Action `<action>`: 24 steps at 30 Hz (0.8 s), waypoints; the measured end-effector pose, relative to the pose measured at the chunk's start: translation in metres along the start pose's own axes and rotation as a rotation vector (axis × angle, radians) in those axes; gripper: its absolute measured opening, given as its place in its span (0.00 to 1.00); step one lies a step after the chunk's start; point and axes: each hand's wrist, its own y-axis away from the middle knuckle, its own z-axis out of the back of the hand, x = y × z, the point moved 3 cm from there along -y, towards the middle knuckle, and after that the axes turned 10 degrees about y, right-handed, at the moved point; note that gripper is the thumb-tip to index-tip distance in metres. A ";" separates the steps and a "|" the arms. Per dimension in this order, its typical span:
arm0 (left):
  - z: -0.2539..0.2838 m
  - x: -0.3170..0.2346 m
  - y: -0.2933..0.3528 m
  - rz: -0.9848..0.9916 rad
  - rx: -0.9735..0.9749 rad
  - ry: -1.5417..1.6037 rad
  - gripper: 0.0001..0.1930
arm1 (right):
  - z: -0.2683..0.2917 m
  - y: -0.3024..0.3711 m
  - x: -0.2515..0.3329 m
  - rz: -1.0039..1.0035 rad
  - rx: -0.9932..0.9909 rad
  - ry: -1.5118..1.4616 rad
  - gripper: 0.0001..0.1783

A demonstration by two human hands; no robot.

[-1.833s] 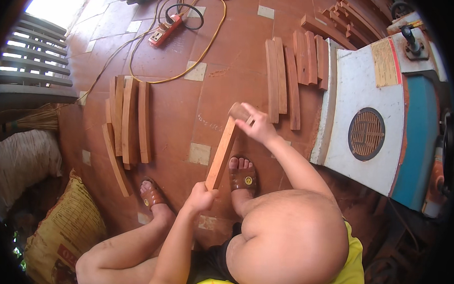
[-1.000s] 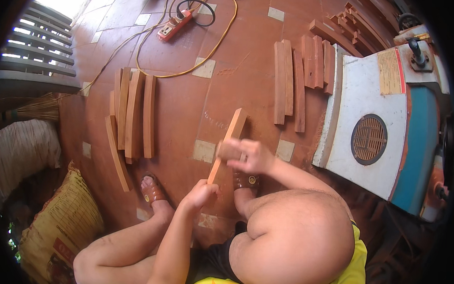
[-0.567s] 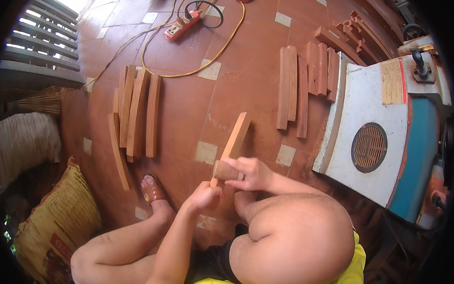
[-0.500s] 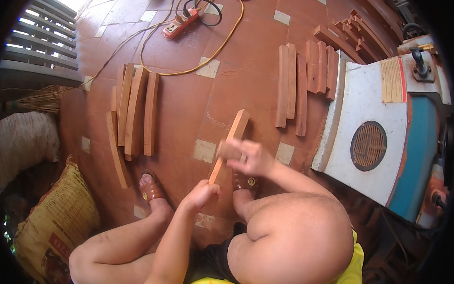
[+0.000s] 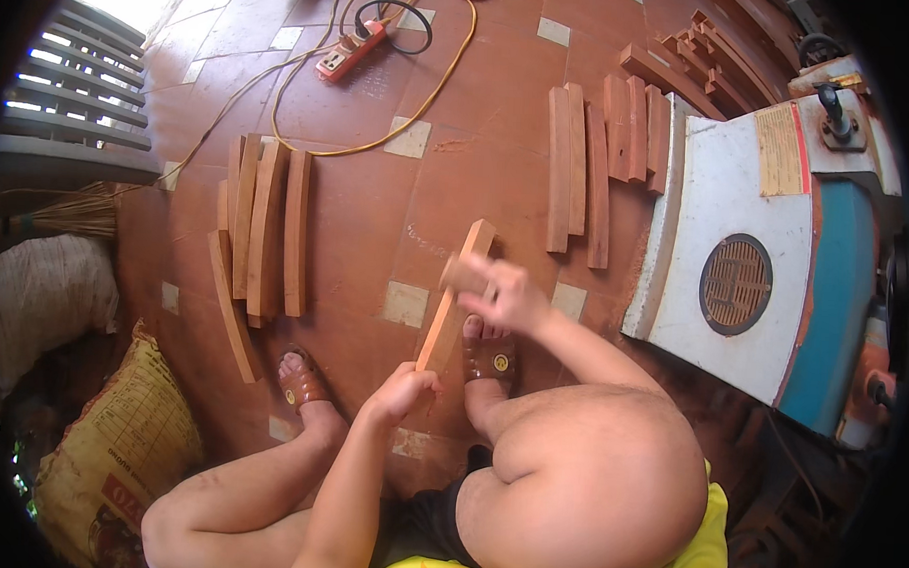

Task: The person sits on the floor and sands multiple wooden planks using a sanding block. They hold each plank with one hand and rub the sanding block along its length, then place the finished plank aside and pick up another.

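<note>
My left hand [image 5: 407, 391] is closed round the near end of a wooden stick [image 5: 439, 334], which slants up and away from me above the floor. Pressed on the stick's upper part is a tan folded piece [image 5: 459, 272] that looks like sandpaper, somewhat blurred. My right hand [image 5: 511, 298] grips it, fingers bent over the stick's right side. The stick's far end [image 5: 484, 228] shows beyond the right hand. My sandalled right foot [image 5: 488, 350] is just right of the stick.
Several wooden sticks [image 5: 266, 227] lie on the tiled floor at left, more [image 5: 576, 178] at right. A white and teal machine [image 5: 746, 264] stands at right. A power strip [image 5: 351, 50] with a yellow cord lies ahead. Sacks [image 5: 119, 443] and a broom [image 5: 72, 211] are at left.
My right hand has slid a little farther from me along the stick with the tan piece. The left hand still holds the near end, and the view has shifted slightly.
</note>
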 end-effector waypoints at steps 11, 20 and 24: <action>0.000 -0.002 0.005 0.025 -0.137 -0.127 0.06 | 0.001 0.033 0.068 0.083 0.266 -0.091 0.39; 0.005 0.003 0.000 0.065 0.047 0.141 0.07 | 0.004 -0.014 -0.031 -0.418 0.032 0.011 0.38; -0.005 -0.007 0.007 0.040 -0.071 -0.040 0.07 | 0.006 0.025 0.056 0.043 0.179 -0.100 0.39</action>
